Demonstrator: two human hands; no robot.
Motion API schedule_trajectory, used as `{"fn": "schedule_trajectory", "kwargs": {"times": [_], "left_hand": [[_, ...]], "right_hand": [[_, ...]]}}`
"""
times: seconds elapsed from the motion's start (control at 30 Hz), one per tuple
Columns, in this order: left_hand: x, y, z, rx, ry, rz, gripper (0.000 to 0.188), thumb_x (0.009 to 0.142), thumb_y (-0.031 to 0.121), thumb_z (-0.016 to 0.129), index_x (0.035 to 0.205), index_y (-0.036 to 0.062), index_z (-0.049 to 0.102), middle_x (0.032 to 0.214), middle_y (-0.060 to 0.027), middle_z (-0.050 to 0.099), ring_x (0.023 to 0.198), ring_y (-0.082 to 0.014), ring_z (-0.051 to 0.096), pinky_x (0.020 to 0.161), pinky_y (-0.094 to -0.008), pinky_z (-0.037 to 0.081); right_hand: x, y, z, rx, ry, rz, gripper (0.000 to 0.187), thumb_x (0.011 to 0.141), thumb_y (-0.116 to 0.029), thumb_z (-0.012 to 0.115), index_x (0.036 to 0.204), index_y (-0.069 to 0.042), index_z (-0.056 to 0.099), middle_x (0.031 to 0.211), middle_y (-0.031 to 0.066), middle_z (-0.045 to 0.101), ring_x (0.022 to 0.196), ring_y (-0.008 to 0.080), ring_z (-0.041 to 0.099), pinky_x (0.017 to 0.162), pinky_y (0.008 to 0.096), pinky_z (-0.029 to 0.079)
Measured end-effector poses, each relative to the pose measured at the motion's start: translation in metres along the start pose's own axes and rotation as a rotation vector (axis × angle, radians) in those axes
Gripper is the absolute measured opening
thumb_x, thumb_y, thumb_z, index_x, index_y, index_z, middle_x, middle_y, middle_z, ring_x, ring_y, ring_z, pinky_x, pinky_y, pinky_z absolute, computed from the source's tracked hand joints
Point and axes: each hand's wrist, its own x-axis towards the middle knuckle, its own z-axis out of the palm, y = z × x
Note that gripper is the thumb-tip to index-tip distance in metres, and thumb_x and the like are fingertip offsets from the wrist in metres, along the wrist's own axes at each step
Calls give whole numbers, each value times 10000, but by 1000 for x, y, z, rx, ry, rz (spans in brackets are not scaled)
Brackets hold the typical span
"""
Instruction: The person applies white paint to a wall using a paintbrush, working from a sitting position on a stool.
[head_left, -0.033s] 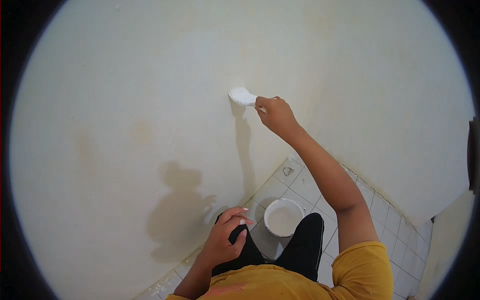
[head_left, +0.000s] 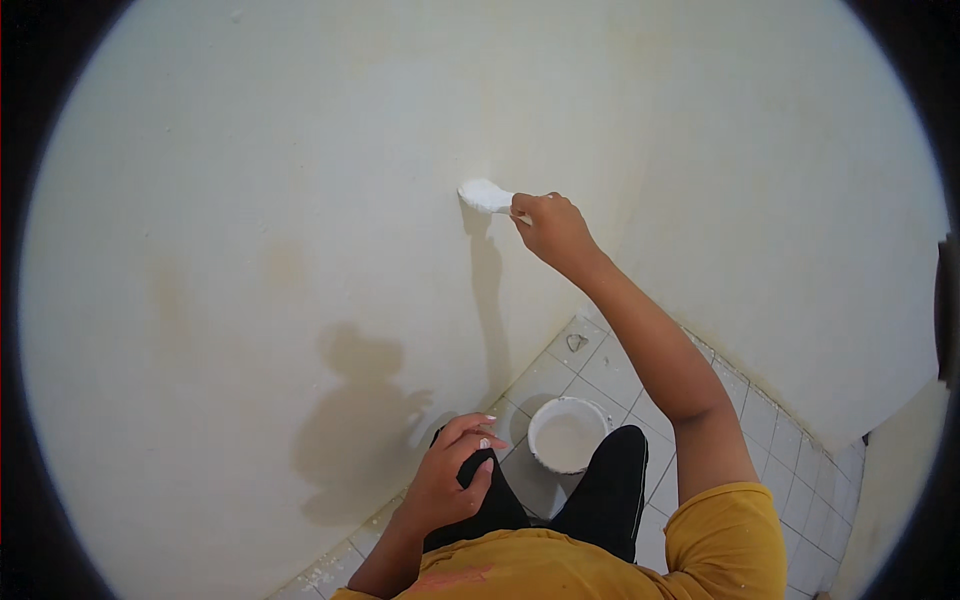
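1. Brush (head_left: pixel 484 195): wht-coated head pointing L, right by wall (head_left: pixel 250 130), contact unclear; handle in R hand (head_left: pixel 555 235).
2. Bucket (head_left: pixel 570 402): wht, round, upright on tiled flr (head_left: pixel 612 372), w/ pale liquid (head_left: pixel 567 442); rim smudged.

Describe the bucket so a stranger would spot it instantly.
Start at the pale tiled floor. In this view, look between the two black-clad knees, where a bucket stands holding off-white contents. Its round, open white shape sets it apart from the straight-edged tiles around it.
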Motion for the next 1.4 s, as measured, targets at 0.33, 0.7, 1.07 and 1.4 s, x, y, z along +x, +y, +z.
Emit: {"fn": "schedule_trajectory", "kwargs": {"times": [0.33,0.7,1.07,1.4], "left_hand": [[-10,-13,0,-1,32,21,263,748,-74,597,984,30,643,1218,-136,531,1008,-241,603,865,-326,468],[-13,-10,5,22,21,53,280,745,-77,604,996,39,641,1221,-138,530,1007,-245,608,851,-322,479],[-38,-14,8,4,17,40,284,745,-78,604,1004,34,638,1234,-127,523,1037,-238,595,853,-320,480],[-64,-4,24,18,-7,105,255,750,-60,594,985,30,637,1215,-137,535,1054,-264,588,910,-349,463]], "right_hand": [[49,-9,-27,-22,55,-140,115,766,-129,708,847,-73,650,760,113,657,798,327,607,698,424,485],[76,-11,-34,-50,636,-231,82,820,-143,677,864,-84,641,663,136,603,611,327,604,539,420,478],[-65,19,126,-163,418,-151,105,848,-102,601,952,-82,599,645,137,530,473,308,558,397,415,445],[-225,53,171,69,33,58,134,817,-118,635,915,-37,593,694,178,607,647,359,625,579,462,488]]}}
